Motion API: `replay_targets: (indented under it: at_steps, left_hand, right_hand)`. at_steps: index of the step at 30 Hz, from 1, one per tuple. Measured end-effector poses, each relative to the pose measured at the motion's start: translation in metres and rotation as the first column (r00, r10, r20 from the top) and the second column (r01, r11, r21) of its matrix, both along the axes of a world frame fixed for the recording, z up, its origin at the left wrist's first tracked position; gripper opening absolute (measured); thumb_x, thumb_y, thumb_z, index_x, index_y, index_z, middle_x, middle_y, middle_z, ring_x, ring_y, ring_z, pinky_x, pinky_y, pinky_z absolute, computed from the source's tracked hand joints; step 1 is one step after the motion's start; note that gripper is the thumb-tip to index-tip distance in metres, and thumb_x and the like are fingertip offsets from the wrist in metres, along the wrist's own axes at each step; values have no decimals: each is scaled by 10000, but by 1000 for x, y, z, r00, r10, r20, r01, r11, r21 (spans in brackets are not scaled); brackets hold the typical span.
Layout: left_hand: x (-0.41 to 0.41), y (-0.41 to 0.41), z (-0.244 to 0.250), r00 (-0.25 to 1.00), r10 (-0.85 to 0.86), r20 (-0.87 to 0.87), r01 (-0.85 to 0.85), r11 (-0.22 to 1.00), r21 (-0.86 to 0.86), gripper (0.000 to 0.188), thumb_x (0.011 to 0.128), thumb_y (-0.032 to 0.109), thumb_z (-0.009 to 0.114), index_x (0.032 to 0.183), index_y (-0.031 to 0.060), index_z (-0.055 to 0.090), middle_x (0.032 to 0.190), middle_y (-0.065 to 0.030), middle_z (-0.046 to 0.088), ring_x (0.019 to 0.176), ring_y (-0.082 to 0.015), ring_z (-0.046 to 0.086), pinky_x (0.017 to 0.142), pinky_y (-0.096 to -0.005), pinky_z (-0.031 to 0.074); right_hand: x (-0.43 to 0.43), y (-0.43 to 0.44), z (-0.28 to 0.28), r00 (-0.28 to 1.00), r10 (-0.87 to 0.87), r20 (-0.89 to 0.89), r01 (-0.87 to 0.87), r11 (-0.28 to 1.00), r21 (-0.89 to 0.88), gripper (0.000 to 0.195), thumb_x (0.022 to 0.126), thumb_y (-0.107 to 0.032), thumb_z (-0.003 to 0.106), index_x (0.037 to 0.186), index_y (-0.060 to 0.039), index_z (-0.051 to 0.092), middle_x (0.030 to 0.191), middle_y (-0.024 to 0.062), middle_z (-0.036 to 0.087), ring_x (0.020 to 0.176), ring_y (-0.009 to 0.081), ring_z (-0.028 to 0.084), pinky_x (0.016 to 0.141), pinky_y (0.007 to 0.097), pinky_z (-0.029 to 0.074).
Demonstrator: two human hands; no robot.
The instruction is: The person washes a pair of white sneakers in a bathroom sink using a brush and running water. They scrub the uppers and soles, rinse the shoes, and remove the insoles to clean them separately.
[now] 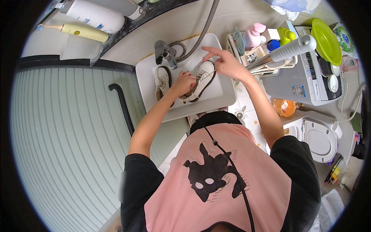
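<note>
Two white lace-up sneakers sit in a white sink basin. My left hand (185,83) is curled at the collar and tongue of the right-hand sneaker (206,69), its fingers gripping there. A pale shoelace (208,76) stretches from that sneaker's eyelets to my right hand (227,62). The lace is pinched between the thumb and fingers, while the index finger points outward. To the left, the other sneaker (162,79) rests with its laces across the front; my left forearm passes close to its heel.
A metal faucet (168,55) with a flexible grey hose (204,29) stands behind the sink basin (185,111). At right are a rack of bottles (252,37), a long-handled tool (292,50), a washing machine (292,78) and a toilet (320,140). A striped glass door (72,130) is at left.
</note>
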State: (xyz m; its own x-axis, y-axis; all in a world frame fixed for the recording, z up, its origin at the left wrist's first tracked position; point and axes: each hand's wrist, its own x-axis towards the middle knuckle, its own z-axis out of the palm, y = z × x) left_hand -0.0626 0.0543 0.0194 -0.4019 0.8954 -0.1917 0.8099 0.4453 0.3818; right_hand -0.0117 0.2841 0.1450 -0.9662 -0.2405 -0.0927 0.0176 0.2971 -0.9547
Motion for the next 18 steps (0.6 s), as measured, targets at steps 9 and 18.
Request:
replay_targets:
  at_steps: [9,18]
  left_hand:
    - [15,30,5,888,286,361,-406,855,322,153,779,105,501,818,-11,594,851,-141,595,781,-300,538,704,-348,424]
    - [-16,37,58,440,303,846,-831,493,256,189,818,78,414,868,-66,527,615,-86,554,550,-160,570,527,-246,469]
  right_hand:
    - [0,-20,14,997,-9,80,38,930,-366,545,702,85,411,1232,-30,364,1002,138,562,811,170,581,737,266,434]
    - [-4,-21,-82,909,-407,-94,405,914,-33,525,663,2,502,1178,-18,402,969,210,527,907,280,530,761,325,430]
